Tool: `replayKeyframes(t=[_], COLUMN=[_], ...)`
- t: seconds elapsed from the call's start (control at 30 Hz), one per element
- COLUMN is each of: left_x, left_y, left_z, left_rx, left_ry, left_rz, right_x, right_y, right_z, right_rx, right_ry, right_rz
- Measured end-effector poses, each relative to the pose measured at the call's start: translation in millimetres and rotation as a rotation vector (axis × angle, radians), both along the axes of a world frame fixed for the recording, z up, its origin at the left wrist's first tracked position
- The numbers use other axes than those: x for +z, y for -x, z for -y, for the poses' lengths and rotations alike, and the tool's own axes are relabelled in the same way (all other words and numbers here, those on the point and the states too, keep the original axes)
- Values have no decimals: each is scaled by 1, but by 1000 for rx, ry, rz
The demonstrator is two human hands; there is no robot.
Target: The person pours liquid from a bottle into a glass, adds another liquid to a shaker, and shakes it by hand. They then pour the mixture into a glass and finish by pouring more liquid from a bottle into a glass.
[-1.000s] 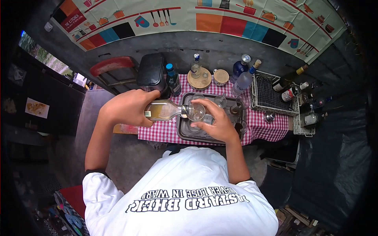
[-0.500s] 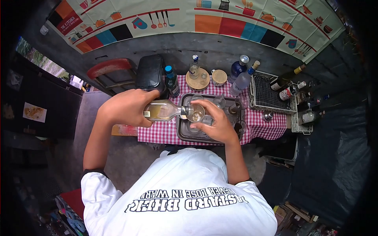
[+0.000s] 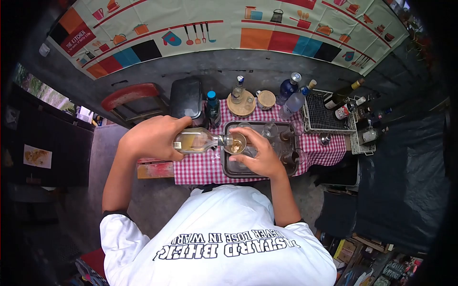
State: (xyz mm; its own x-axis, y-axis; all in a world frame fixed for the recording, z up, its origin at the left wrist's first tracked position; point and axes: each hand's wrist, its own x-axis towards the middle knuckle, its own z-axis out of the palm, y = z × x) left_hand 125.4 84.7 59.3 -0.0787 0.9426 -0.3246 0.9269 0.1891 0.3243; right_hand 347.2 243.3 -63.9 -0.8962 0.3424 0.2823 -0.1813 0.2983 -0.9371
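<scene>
My left hand (image 3: 151, 138) grips a clear bottle (image 3: 196, 141) of pale yellow liquid, tipped on its side with its neck at the rim of a small glass (image 3: 235, 142). My right hand (image 3: 261, 156) holds that glass from the right, above a metal tray (image 3: 228, 168) on the red-checked tablecloth (image 3: 200, 167). Some yellowish liquid shows inside the glass. Other empty glasses (image 3: 270, 128) stand on the tray behind my right hand.
Several bottles (image 3: 289, 86) and two round wooden lids (image 3: 241, 105) line the table's back edge, with a black box (image 3: 187, 97) at back left. A wire rack (image 3: 323, 113) with more bottles (image 3: 341, 95) stands right. A red chair (image 3: 128, 97) sits left.
The view has shifted so the table sits slightly lower and smaller in frame. Both hands keep the same hold, bottle neck at the glass; the glass now shows more liquid.
</scene>
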Motion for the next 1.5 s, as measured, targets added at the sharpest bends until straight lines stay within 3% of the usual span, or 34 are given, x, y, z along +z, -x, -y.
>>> replayKeyframes(t=[0.23, 0.37, 0.43, 0.47, 0.57, 0.97, 1.3, 1.5], left_x=[-27, -66, -94, -106, -160, -371, -400, -428], left_y=[41, 53, 56, 55, 47, 12, -2, -6], left_z=[31, 50, 56, 60, 68, 83, 68, 65], left_rx=[2, 26, 27, 79, 107, 436, 400, 413], left_ry=[-81, -235, -407, -369, -513, -527, -499, -563], left_rz=[71, 270, 432, 508, 521, 776, 715, 723], right_x=[-3, -5, -9, -15, -34, -146, -179, -183], right_y=[32, 45, 48, 47, 41, 3, 8, 16], right_z=[28, 46, 53, 57, 65, 62, 32, 14], right_rx=[-3, -27, -46, -75, -139, -566, -556, -489], right_ry=[65, 116, 118, 131, 199, 220, 20, -279], right_rz=[-16, 1, 24, 47, 102, 307, 532, 598])
